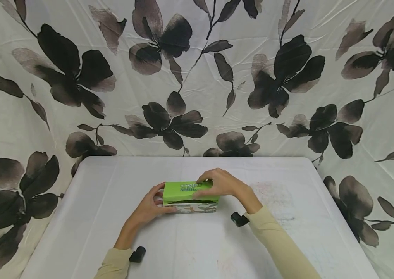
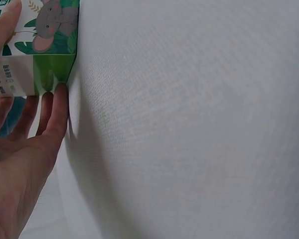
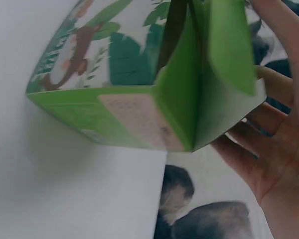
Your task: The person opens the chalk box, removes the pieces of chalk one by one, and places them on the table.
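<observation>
A cardboard box point(image 1: 195, 208) with a green lid point(image 1: 174, 189) sits on the white table. Its sides carry printed leaves and cartoon animals. The lid is partly raised, with a dark gap along the front edge and side flaps point(image 3: 231, 55) showing in the right wrist view. My left hand point(image 1: 150, 206) holds the box's left end, thumb on the printed front and fingers against the end panel. From above, my right hand point(image 1: 222, 184) pinches the lid near its right end, thumb toward the front and fingers at the back edge. The box's contents are hidden.
The white table point(image 1: 190, 248) bears faint reddish and grey stains point(image 1: 270, 193) on the right. Behind it hangs a white cloth with dark flowers point(image 1: 169, 120). A small black device point(image 1: 137, 254) is at the left wrist and another black device point(image 1: 240, 219) at the right.
</observation>
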`<state>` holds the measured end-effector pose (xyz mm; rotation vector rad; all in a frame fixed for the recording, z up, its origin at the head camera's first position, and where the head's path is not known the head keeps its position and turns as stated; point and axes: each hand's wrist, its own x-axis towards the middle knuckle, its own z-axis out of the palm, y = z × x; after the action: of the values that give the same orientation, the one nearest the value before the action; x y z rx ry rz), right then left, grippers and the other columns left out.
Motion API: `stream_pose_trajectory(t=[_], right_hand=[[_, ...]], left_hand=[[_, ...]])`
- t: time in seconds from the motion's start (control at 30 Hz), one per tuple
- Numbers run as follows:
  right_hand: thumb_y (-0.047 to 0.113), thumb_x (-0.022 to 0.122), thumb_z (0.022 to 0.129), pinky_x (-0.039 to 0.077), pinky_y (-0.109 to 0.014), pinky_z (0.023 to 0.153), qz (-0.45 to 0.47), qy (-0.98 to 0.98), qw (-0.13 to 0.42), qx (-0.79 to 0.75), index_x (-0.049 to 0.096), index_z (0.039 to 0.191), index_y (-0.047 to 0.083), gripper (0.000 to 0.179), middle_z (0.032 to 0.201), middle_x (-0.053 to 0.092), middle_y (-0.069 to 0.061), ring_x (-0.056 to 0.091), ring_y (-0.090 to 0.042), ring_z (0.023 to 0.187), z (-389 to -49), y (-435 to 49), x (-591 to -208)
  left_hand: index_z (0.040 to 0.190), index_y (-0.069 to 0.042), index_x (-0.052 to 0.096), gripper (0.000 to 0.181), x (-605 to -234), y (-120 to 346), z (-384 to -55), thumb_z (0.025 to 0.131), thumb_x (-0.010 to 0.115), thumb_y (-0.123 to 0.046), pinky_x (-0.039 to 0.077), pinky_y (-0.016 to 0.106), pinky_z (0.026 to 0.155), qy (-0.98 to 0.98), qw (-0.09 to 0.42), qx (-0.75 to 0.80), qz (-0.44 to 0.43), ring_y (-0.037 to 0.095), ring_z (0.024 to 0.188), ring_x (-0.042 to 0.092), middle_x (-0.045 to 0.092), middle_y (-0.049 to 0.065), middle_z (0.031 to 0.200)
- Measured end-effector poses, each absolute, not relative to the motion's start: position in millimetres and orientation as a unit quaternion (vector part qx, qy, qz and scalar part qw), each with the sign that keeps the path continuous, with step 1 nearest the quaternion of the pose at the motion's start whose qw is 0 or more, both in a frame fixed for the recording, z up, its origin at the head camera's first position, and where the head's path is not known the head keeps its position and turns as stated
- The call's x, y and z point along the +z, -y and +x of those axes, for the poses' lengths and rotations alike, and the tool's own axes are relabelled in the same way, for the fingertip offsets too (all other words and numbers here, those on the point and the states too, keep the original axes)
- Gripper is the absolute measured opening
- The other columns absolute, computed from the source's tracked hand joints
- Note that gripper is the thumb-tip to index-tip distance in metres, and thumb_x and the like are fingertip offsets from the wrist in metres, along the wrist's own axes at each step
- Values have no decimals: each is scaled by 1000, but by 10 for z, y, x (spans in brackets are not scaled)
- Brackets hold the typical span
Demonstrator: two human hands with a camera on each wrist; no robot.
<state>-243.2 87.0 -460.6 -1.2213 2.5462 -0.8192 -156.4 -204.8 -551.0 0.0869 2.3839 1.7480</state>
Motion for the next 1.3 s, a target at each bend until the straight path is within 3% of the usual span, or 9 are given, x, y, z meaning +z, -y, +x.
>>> stream_pose_trajectory(t=[0.13, 0.23, 0.4, 0.57, 0.67, 0.9, 1.07, 1.3], right_hand=[[33, 67, 101, 57, -40, 97, -372, -845, 90, -374, 76, 117, 8, 31, 115, 75, -4, 69, -22, 109, -2416, -1044, -4736], [27, 63, 104, 57, -39, 98, -341, -837, 62, -423, 75, 116, 6, 26, 113, 74, -5, 68, -24, 110, -2399, -1163, -4836], [12, 65, 103, 55, -39, 103, -306, -818, 30, -486, 71, 119, 4, 19, 117, 72, -9, 66, -28, 115, -2353, -1312, -4981], [-5, 69, 95, 51, -49, 106, -309, -790, 32, -528, 67, 124, -1, 29, 123, 67, -17, 62, -36, 121, -2291, -1394, -5095], [-6, 71, 93, 49, -48, 109, -311, -771, 44, -554, 66, 124, -3, 31, 124, 66, -20, 60, -39, 123, -2265, -1404, -5153], [-5, 71, 94, 49, -33, 109, -293, -752, 62, -587, 69, 118, -2, 25, 121, 67, -18, 60, -36, 123, -2252, -1377, -5202], [-5, 68, 96, 53, -33, 104, -281, -734, 63, -616, 69, 116, -5, 20, 119, 67, -21, 63, -32, 117, -2298, -1364, -5216], [7, 72, 97, 57, -35, 99, -217, -766, 31, -604, 71, 113, 0, 17, 113, 70, -14, 65, -21, 110, -2346, -1284, -5187]], left_hand=[[160, -10, 31, 109, -5514, 2048, -1560, 73, 96, -20, 57, 27, 85, -802, 95, 589, 29, 26, 106, 64, 46, 15, 144], [160, -10, 31, 110, -5504, 2047, -1552, 73, 97, -20, 57, 28, 85, -803, 93, 588, 28, 27, 107, 64, 46, 15, 144], [159, -9, 31, 109, -5494, 2045, -1542, 73, 97, -21, 57, 28, 86, -805, 92, 586, 27, 26, 107, 64, 46, 15, 144], [159, -10, 32, 109, -5487, 2050, -1537, 72, 97, -20, 57, 29, 85, -801, 93, 591, 26, 27, 106, 64, 45, 14, 145], [159, -11, 33, 109, -5498, 2057, -1539, 72, 97, -20, 57, 28, 85, -799, 93, 594, 26, 27, 106, 64, 46, 14, 143], [159, -11, 33, 109, -5512, 2055, -1556, 71, 97, -21, 57, 29, 87, -802, 88, 590, 31, 27, 108, 63, 46, 14, 144], [158, -9, 33, 107, -5519, 2064, -1568, 72, 97, -18, 58, 29, 84, -802, 84, 591, 33, 28, 105, 65, 49, 18, 134], [155, -10, 38, 103, -5542, 2077, -1583, 71, 97, -19, 57, 34, 90, -803, 77, 589, 35, 28, 109, 62, 53, 17, 131]])
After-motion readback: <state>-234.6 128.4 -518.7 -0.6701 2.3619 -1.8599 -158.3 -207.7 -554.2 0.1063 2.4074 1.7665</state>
